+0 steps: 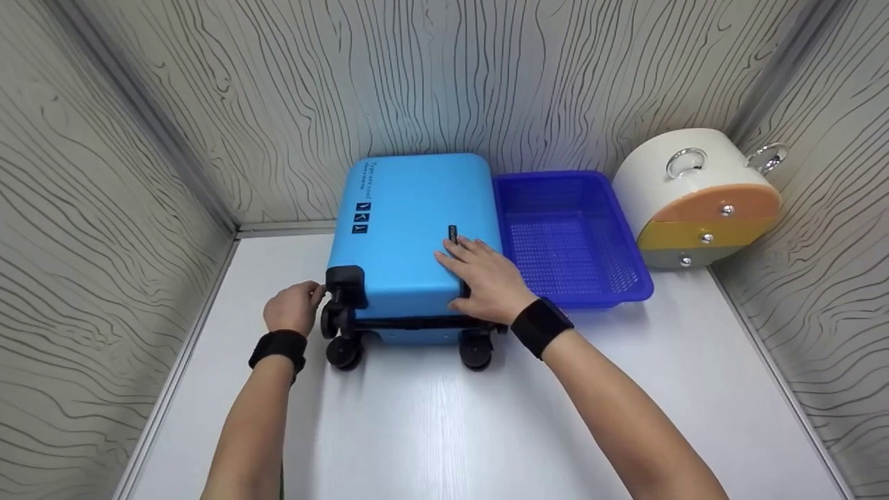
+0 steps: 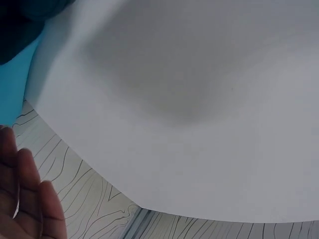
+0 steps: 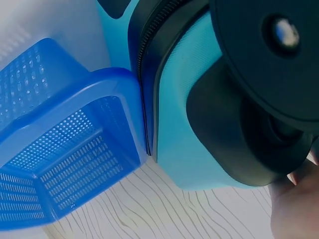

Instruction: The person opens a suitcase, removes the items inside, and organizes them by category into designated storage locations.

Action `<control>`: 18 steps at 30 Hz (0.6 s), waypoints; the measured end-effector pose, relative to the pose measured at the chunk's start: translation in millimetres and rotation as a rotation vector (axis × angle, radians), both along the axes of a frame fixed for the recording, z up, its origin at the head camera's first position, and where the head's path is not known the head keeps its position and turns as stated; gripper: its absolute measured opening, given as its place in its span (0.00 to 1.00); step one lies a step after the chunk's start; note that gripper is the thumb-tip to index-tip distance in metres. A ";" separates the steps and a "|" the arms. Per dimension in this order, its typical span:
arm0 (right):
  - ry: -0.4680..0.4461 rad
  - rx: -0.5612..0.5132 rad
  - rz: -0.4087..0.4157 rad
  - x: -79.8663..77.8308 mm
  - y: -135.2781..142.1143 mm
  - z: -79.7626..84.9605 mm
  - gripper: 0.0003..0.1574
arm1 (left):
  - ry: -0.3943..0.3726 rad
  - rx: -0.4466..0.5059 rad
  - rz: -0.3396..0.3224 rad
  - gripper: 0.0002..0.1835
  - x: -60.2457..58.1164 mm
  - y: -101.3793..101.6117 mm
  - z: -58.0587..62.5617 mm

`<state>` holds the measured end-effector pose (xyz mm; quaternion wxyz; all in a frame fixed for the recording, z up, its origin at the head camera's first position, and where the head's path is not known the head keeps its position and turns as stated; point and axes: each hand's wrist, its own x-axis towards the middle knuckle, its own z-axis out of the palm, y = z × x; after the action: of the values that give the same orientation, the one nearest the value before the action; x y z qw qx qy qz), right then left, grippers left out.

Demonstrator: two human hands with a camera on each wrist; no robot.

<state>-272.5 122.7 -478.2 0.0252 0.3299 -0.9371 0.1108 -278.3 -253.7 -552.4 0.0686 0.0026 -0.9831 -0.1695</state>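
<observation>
A light blue suitcase [image 1: 417, 208] lies flat on the white table, its black wheels [image 1: 476, 349] toward me in the head view. My right hand [image 1: 489, 278] rests on its top near the front right corner, fingers spread and thumb over the front edge. Beside the black corner guard [image 1: 345, 276] at the front left is my left hand [image 1: 292, 307], fingertips close to the case. Loosely bent fingers [image 2: 30, 189] show in the left wrist view, with nothing between them. In the right wrist view, a large black wheel [image 3: 249, 45] and the zipper [image 3: 154, 30] appear close up.
A blue plastic basket [image 1: 642, 285] with perforated walls stands against the suitcase's right side. Further right is a white, rounded drawer box [image 1: 653, 163] with orange, yellow and grey-green drawers. Wood-grain panels [image 1: 278, 104] enclose the table at the back and both sides.
</observation>
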 end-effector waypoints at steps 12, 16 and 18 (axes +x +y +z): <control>0.016 -0.040 -0.003 0.8 -3.9 -4.6 0.57 | -0.218 0.301 0.056 0.27 -3.2 -5.7 10.2; -0.013 -0.090 -0.005 2.2 0.7 -8.0 0.53 | -0.136 0.493 0.057 0.32 -1.7 -1.9 23.5; -0.065 -0.171 -0.007 2.9 5.8 -8.6 0.50 | -0.042 0.514 0.040 0.33 1.3 6.0 36.6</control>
<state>-269.6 128.6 -486.9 0.0235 0.3194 -0.9258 0.2009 -276.9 -247.7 -515.8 0.0485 0.0430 -0.9088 -0.4121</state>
